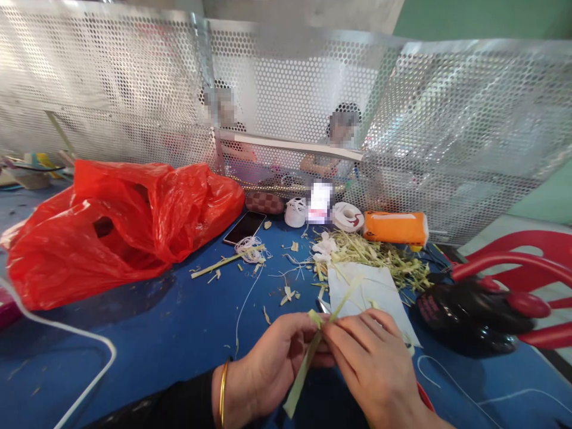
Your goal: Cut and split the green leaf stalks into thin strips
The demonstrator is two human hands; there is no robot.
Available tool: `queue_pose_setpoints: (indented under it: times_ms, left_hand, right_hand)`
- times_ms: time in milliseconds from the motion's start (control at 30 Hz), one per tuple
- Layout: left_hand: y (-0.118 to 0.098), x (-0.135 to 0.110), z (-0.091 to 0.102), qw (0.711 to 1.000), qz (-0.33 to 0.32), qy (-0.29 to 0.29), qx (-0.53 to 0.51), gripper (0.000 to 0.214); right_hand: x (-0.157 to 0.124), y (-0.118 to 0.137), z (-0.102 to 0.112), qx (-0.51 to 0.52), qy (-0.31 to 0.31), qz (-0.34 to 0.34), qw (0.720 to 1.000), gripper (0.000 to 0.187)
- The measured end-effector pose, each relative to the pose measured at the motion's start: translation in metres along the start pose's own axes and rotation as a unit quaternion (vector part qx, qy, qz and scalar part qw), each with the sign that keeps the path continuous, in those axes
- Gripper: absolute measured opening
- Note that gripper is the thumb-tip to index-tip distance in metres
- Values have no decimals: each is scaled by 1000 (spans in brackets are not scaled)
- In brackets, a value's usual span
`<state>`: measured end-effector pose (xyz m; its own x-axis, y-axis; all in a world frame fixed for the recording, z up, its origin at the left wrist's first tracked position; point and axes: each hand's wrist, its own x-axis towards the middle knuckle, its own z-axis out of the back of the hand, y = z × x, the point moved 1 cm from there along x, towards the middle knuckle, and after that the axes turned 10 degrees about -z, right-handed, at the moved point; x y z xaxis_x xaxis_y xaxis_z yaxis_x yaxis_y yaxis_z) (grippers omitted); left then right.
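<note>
Between my two hands I hold a pale green strip of leaf [304, 376], its broad end hanging down toward me and a thinner end pointing up and away. My left hand [279, 357], with a gold bangle at the wrist, pinches the strip from the left. My right hand [370, 357] closes on it from the other side, fingertips meeting near a small fold. Just beyond the fingertips a shiny metal tip shows; the rest of that tool is hidden. A white sheet of paper [370, 292] lies on the blue table behind my right hand.
A red plastic bag [134, 220] fills the left. A phone [245, 228], tangled white string [251, 250], a lit screen, a white spool [348, 217] and an orange packet [395, 227] stand before a perforated metal screen. Plant scraps [379, 256] lie near a black, red-handled pot [473, 316].
</note>
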<state>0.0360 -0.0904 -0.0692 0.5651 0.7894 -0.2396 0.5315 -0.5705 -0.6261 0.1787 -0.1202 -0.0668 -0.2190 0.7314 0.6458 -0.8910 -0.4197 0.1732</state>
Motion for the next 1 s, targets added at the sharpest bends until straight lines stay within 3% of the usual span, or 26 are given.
queue_pose_setpoints:
  times_ms: [267, 567, 733, 1000]
  left_hand:
    - [-1, 2, -2, 999, -34, -33, 9, 20]
    - [9, 4, 6, 998, -38, -43, 37, 24]
    - [13, 4, 6, 997, -27, -38, 61, 27]
    - [11, 4, 7, 996, -30, -34, 71, 24]
  right_hand:
    - [-10, 2, -1, -41, -11, 136, 990, 40]
    - [-6, 6, -5, -76, 77, 222, 969, 36]
    - [-5, 7, -8, -63, 104, 240, 963, 28]
    - [-8, 8, -9, -84, 95, 245, 961, 29]
